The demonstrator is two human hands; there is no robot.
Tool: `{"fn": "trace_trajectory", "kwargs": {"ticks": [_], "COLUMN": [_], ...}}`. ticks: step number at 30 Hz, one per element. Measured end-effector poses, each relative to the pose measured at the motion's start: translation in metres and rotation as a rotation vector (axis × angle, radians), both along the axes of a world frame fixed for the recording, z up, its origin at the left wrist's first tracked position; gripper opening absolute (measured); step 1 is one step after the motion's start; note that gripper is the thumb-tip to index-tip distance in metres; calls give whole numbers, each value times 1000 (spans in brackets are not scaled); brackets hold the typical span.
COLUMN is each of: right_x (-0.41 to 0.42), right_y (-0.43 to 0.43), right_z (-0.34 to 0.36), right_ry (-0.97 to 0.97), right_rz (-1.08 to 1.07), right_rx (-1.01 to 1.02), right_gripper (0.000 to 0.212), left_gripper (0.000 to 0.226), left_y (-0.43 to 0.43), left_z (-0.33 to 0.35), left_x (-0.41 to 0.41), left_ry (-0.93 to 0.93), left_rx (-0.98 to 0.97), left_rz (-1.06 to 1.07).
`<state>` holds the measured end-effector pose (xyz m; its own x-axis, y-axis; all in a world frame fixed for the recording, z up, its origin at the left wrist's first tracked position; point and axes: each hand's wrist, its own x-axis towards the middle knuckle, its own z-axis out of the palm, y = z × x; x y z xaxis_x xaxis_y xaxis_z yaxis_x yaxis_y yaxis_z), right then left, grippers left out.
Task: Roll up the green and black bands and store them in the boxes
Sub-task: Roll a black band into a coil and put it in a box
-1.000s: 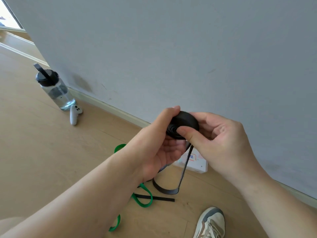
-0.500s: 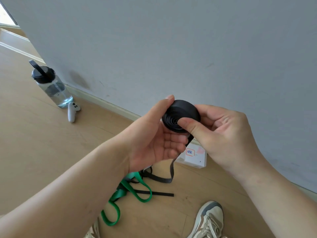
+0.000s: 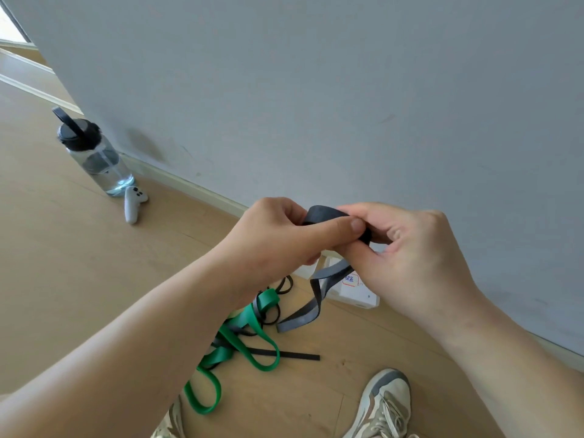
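Pinching the black roll between them, left hand and right hand have turned it edge-on; its tail hangs shorter, probably off the floor, so boxing nears; green band lies unrolled.

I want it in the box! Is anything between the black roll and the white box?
Nothing visible blocks it. The left hand and right hand hold the black roll above the white box; only the band's own loose tail hangs between them. Whether the box is open cannot be seen.
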<state>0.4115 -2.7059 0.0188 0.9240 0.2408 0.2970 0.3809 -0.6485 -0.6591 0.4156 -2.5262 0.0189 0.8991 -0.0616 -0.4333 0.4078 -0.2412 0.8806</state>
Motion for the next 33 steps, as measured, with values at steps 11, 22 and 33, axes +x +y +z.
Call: {"fn": "trace_trajectory", "kwargs": {"ticks": [11, 22, 33], "right_x": [4, 6, 0], "right_y": [4, -6, 1], "right_z": [-2, -6, 1], "right_ry": [429, 155, 109], "right_rz": [-34, -41, -5], "right_rx": [491, 38, 144], "right_gripper": [20, 14, 13], "left_gripper": [58, 47, 70], "left_y": [1, 0, -2], "left_z": [-6, -14, -10], "left_x": [6, 14, 6], "left_ry": [378, 102, 68], "left_rx": [-678, -192, -187], "left_rz": [168, 196, 113]}}
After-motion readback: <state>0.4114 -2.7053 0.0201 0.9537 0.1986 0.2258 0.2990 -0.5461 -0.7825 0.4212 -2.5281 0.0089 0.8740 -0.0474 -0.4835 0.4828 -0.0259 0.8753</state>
